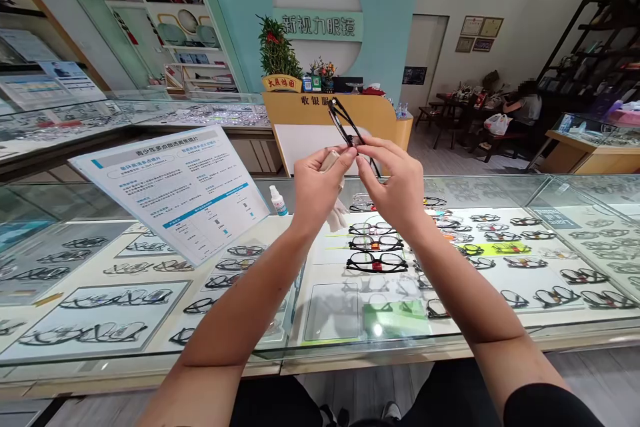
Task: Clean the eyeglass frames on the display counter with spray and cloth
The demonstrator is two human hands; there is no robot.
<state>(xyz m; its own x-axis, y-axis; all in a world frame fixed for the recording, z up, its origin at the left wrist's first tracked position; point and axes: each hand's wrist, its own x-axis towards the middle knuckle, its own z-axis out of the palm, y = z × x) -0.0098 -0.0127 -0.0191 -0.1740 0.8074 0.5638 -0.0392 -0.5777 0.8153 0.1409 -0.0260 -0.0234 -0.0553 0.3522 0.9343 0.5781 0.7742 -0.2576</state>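
A pair of black-framed eyeglasses (345,123) is held up over the glass counter, turned edge-on to me. My left hand (323,183) is closed, pinching the frame near its middle, with a pale cloth (338,215) bunched in the palm and hanging below. On the other side, my right hand (393,177) grips the same eyeglasses between thumb and fingers. Part of the frame is hidden behind the right fingers. Below the hands, several black eyeglasses (377,261) are lined up in a column at the counter.
A small white spray bottle (279,201) stands left of my hands, beside a large printed sign (175,190). The glass display counter (330,363) holds rows of eyeglasses. Beyond it are a wooden reception desk (340,110) with a plant (277,50), and a seated person (523,113) at the back right.
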